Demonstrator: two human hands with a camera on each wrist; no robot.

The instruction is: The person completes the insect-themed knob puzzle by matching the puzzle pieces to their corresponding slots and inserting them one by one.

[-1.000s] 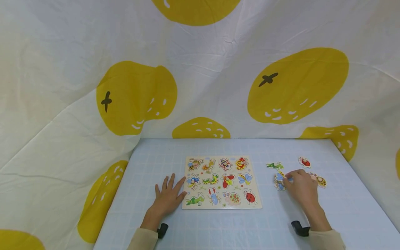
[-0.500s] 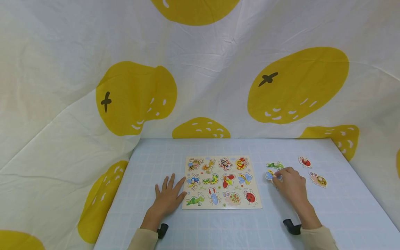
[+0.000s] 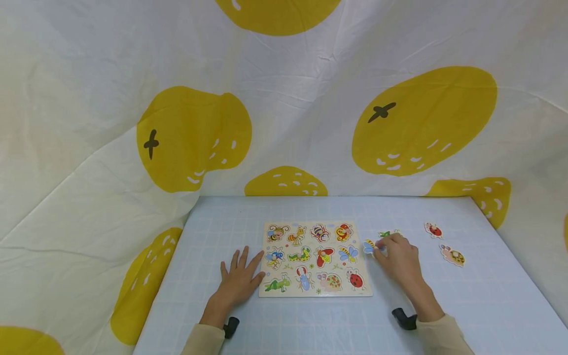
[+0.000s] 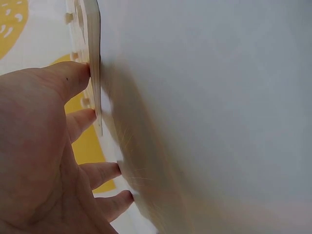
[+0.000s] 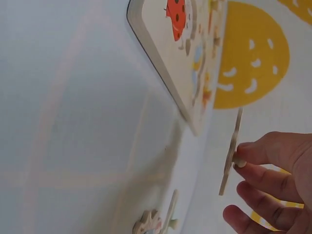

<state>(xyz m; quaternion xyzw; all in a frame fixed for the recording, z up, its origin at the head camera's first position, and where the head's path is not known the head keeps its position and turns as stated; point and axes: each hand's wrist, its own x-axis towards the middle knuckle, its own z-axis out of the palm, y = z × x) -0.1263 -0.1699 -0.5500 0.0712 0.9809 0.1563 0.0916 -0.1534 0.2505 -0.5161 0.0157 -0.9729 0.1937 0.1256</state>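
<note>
A: Head view first. What is in the right fingers?
B: The right hand (image 3: 399, 256) pinches a blue-winged piece (image 3: 369, 246) with yellow stripes. It sits at the fingertips, just beside the right edge of the puzzle board (image 3: 295, 294).
A: And the left hand (image 3: 237, 283)?
B: Its fingers are spread and grasp nothing. The thumb and index finger touch the board's left edge, so the board lies just to their right.
A: Anything else near the right fingers?
B: A green grasshopper piece (image 3: 385, 234) is just beyond them, partly covered by the hand. To their right on the desk (image 3: 319, 325) lie a snail piece (image 3: 453, 256) and, farther back, a ladybug piece (image 3: 434, 230). Well beyond all the fingers hangs a cloth (image 3: 301, 123) printed with yellow fruit shapes.
A: Left wrist view?
B: Two fingertips meet the board's edge; the other two fingers in sight reach down to the desk beside it. Small knobs (image 4: 68, 18) stand up from the board's face, past the fingertips.
A: And the right wrist?
B: Thumb and index finger pinch the piece by its peg (image 5: 240, 159). It shows edge-on, apparently clear of the desk. The board is ahead of the fingers, and two loose pieces (image 5: 147, 223) lie below them; I can't tell what those depict.
</note>
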